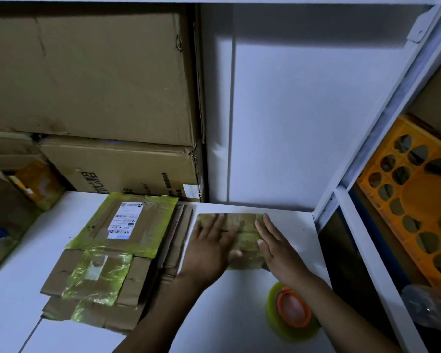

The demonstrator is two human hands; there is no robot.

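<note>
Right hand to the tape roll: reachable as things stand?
Likely yes. The tape roll lies on the table beside that forearm, nothing between; the right hand rests flat on the flattened carton, holding nothing.

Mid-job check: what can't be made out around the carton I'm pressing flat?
Small yellow-green taped cardboard piece: head view, both sides covered by the left hand and right hand.
White shipping label on the flattened taped carton: head view, print too small.
Yellow-green tape roll with orange core: head view, top edge behind the right forearm.
Orange perforated plastic crate: head view, cut by the right edge.
</note>
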